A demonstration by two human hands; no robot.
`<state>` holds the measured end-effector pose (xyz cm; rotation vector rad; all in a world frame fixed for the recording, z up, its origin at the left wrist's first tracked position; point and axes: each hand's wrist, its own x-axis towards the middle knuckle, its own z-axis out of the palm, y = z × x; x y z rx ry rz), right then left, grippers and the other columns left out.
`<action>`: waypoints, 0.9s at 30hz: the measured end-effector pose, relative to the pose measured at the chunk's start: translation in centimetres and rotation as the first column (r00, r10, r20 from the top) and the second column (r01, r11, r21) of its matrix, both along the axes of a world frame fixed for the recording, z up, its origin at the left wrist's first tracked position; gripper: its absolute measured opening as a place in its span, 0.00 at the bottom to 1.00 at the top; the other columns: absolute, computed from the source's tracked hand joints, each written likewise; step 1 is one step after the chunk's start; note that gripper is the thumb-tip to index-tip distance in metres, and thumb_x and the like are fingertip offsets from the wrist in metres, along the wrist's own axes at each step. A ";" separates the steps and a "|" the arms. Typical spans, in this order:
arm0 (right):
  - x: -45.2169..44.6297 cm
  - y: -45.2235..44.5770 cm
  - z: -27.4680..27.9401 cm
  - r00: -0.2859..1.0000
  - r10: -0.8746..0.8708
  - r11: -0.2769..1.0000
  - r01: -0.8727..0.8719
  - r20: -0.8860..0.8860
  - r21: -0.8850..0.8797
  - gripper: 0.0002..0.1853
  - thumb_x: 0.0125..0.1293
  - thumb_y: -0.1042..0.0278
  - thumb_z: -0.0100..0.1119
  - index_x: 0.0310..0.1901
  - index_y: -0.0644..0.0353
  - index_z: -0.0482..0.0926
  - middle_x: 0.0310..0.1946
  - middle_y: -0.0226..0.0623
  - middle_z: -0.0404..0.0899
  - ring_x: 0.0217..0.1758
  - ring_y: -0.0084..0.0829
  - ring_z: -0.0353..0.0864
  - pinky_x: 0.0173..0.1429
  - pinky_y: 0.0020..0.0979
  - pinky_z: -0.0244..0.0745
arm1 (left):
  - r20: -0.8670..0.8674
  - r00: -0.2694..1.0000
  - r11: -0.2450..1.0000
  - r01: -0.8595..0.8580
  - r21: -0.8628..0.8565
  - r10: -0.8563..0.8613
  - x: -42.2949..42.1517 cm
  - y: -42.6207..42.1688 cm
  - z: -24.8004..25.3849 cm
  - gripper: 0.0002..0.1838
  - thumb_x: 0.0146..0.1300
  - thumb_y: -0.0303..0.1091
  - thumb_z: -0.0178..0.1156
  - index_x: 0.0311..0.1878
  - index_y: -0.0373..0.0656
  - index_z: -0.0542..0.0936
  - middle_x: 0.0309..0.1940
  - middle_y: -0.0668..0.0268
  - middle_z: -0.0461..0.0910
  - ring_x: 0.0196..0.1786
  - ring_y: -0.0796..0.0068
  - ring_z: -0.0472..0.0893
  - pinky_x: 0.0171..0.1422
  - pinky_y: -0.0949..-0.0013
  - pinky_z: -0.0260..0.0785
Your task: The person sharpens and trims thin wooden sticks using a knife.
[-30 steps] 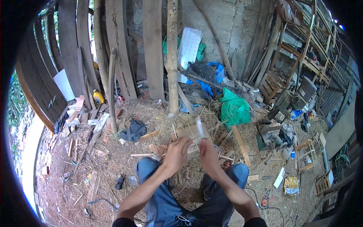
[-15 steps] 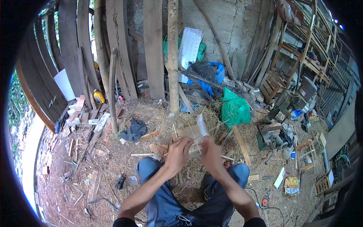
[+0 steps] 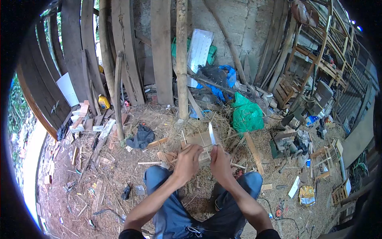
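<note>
A knife is gripped in my right hand, its pale blade pointing up and away from me. My left hand is closed, with its fingertips pinching a thin stick that reaches toward the knife hand. Just beyond both hands lies a flat piece of wood, with narrow upright sticks around it. Its near part is hidden behind my hands. My hands are close together but apart, above the gap between my knees.
Straw and wood scraps cover the ground. A green plastic bag lies ahead to the right, a black plastic bag to the left. A wooden post rises in front. A yellow bottle stands further left.
My right hand has moved slightly, and the knife, blurred before, now shows sharply with its blade more upright. My left hand has stayed in place.
</note>
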<state>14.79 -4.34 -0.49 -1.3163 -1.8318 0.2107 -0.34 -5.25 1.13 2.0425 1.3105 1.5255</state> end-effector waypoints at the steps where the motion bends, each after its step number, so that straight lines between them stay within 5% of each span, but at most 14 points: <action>1: 0.0 -0.3 0.3 1.000 0.015 0.990 -0.017 -0.019 -0.137 0.06 0.68 0.70 0.44 0.37 0.63 0.68 0.23 0.56 0.75 0.30 0.60 0.76 0.31 0.52 0.65 | 0.000 1.000 1.000 0.000 0.001 0.000 -0.1 -0.2 -0.4 0.03 0.57 0.20 0.59 0.35 0.33 0.77 0.29 0.53 0.77 0.33 0.53 0.77 0.39 0.62 0.69; 2: 0.0 -0.2 0.7 0.999 0.025 0.965 -0.035 -0.043 -0.262 0.05 0.67 0.71 0.44 0.37 0.63 0.68 0.24 0.55 0.75 0.30 0.59 0.76 0.31 0.50 0.66 | -0.028 0.999 1.000 0.017 0.011 -0.017 -0.4 -0.2 -0.9 0.03 0.57 0.20 0.59 0.35 0.33 0.77 0.29 0.53 0.77 0.33 0.53 0.76 0.40 0.62 0.69; 6: -0.4 0.0 -0.2 0.988 -0.023 0.988 0.000 -0.150 -0.155 0.05 0.66 0.73 0.44 0.36 0.64 0.70 0.25 0.57 0.75 0.31 0.61 0.75 0.34 0.51 0.67 | -0.064 0.998 1.000 0.022 0.009 -0.021 0.2 -0.1 -0.1 0.03 0.57 0.20 0.58 0.36 0.34 0.77 0.29 0.52 0.77 0.34 0.53 0.76 0.42 0.60 0.68; 8: -0.5 -0.8 0.4 0.989 -0.037 0.972 0.002 -0.146 -0.236 0.05 0.66 0.73 0.45 0.34 0.64 0.70 0.26 0.57 0.75 0.31 0.59 0.76 0.34 0.50 0.68 | -0.049 0.999 0.999 0.013 -0.031 -0.014 0.2 -0.1 -0.9 0.03 0.58 0.21 0.58 0.36 0.34 0.78 0.29 0.52 0.77 0.35 0.53 0.76 0.42 0.60 0.68; 16: 0.9 0.3 1.3 0.992 -0.042 0.962 0.009 -0.117 -0.271 0.13 0.73 0.63 0.40 0.35 0.65 0.67 0.22 0.57 0.73 0.28 0.60 0.75 0.29 0.48 0.66 | -0.006 0.998 0.994 0.059 -0.093 -0.059 -0.4 0.5 -0.1 0.04 0.57 0.19 0.55 0.36 0.34 0.75 0.30 0.50 0.76 0.36 0.47 0.76 0.40 0.57 0.69; 19: 1.6 0.6 2.3 0.945 -0.142 0.969 0.072 -0.295 -0.237 0.16 0.74 0.61 0.38 0.34 0.66 0.67 0.22 0.61 0.72 0.28 0.63 0.73 0.30 0.53 0.64 | -0.036 0.998 0.998 0.050 -0.034 -0.051 -0.3 0.0 -0.2 0.04 0.57 0.18 0.56 0.36 0.34 0.75 0.30 0.50 0.77 0.36 0.48 0.77 0.40 0.58 0.69; 22: 0.1 -0.3 0.2 0.998 -0.029 0.977 0.016 -0.058 -0.214 0.17 0.74 0.60 0.38 0.33 0.65 0.69 0.20 0.58 0.72 0.27 0.61 0.74 0.29 0.48 0.66 | -0.071 0.997 1.000 0.020 -0.011 -0.021 0.2 0.1 -0.2 0.03 0.57 0.20 0.58 0.35 0.33 0.78 0.28 0.50 0.78 0.33 0.51 0.79 0.37 0.60 0.70; 26: 1.2 0.1 2.4 0.959 -0.114 0.962 0.041 -0.258 -0.272 0.16 0.74 0.62 0.37 0.35 0.66 0.69 0.20 0.58 0.72 0.28 0.64 0.73 0.32 0.54 0.65 | -0.039 0.997 0.996 0.068 -0.059 -0.070 -0.4 0.2 0.1 0.05 0.57 0.18 0.56 0.36 0.35 0.75 0.30 0.49 0.78 0.35 0.46 0.78 0.38 0.57 0.70; 27: 0.1 -0.2 1.3 0.995 0.027 0.999 -0.031 -0.092 -0.042 0.15 0.73 0.64 0.39 0.35 0.67 0.70 0.21 0.58 0.73 0.28 0.62 0.74 0.32 0.52 0.66 | -0.047 0.997 0.996 0.057 -0.068 -0.060 -0.3 0.3 0.2 0.04 0.57 0.18 0.56 0.36 0.34 0.75 0.30 0.49 0.78 0.36 0.46 0.78 0.38 0.58 0.70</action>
